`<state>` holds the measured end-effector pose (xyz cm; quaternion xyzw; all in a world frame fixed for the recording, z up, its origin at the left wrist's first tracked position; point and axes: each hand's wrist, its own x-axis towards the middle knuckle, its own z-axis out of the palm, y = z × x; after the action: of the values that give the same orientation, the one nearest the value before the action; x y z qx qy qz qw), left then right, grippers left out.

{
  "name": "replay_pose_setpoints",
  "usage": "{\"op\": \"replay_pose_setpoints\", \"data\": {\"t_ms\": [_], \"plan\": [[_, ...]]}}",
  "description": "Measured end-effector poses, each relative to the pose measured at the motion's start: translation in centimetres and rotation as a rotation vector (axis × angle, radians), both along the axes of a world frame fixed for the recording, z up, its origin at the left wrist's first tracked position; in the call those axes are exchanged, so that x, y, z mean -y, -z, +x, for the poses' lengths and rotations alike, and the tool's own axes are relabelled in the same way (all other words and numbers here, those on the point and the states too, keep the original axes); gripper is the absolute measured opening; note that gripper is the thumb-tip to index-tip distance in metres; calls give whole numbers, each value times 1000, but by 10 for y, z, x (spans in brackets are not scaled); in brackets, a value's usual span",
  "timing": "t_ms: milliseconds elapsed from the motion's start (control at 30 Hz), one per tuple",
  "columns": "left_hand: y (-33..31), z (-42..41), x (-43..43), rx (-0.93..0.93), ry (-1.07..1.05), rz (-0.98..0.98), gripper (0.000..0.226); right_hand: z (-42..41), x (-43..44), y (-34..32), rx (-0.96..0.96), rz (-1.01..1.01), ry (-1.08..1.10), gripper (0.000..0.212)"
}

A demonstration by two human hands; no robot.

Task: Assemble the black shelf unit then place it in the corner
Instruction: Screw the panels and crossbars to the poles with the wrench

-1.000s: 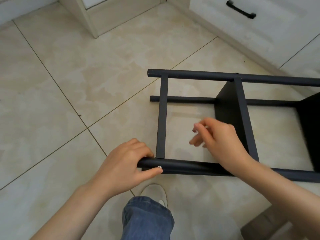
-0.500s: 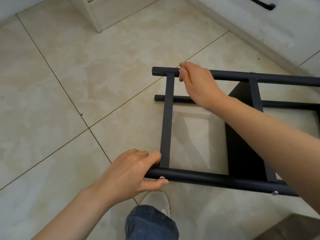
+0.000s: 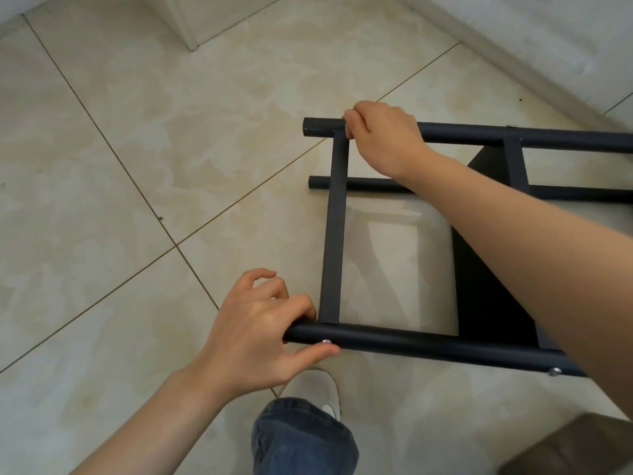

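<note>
The black shelf unit (image 3: 334, 231) lies on its side on the tiled floor, its round poles running left to right. A flat black crossbar joins the near and far upper poles, and a black shelf panel (image 3: 486, 275) stands on edge behind my right forearm. My left hand (image 3: 260, 332) holds the left end of the near pole, thumb under it beside a silver screw (image 3: 325, 341). My right hand (image 3: 383, 138) grips the far upper pole just right of the crossbar joint. A third pole lies lower, near the floor.
White cabinets (image 3: 548, 39) with a pale plinth run along the top right. A white cabinet corner (image 3: 185, 25) stands at top centre. My jeans leg (image 3: 301, 437) and white shoe (image 3: 318, 385) are below the frame. A brown object (image 3: 575, 447) sits at bottom right.
My right hand rose from the middle of the frame to the far upper pole and closed on it. My left hand kept its hold on the near pole.
</note>
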<state>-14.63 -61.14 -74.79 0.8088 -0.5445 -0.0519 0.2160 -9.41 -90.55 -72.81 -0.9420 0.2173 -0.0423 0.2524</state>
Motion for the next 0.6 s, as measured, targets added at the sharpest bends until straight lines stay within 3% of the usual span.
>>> {"op": "replay_pose_setpoints", "data": {"t_ms": [267,433,533,600], "plan": [[7,-4,-3,-35,-25,-4,47,-5,-9,-1,36,-43,-38,34],[5,1,1,-128,-60,-13,69,-5,-10,0,54,-39,-32,33],[1,10,6,-147,91,35,90,-6,-11,0,64,-26,-23,34],[0,14,10,-100,200,83,91,-5,-10,0,63,-9,-11,35]]}}
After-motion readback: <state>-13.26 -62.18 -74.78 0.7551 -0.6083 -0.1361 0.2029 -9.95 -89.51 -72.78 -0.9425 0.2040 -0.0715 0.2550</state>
